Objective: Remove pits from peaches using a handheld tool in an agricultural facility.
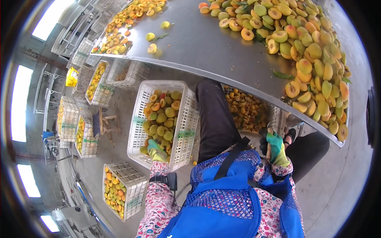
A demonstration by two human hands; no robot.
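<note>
My left hand, in a green and yellow glove, reaches over the near side of a white slatted crate. Its fingers stretch among the yellow-green stone fruit inside, looking like peaches or apricots; the fingertips are partly hidden. At my right knee, my right hand, gloved alike, is closed around a thin tan handle. Whatever tool end that handle has is not clear. Between my legs, under the table, another crate holds cut fruit pieces, brownish orange.
A metal table spans the far side, its raised edge above my knees. Halved fruit is heaped on its right, more halves on its left. Fruit crates stand on the floor to my left, near a small wooden stool.
</note>
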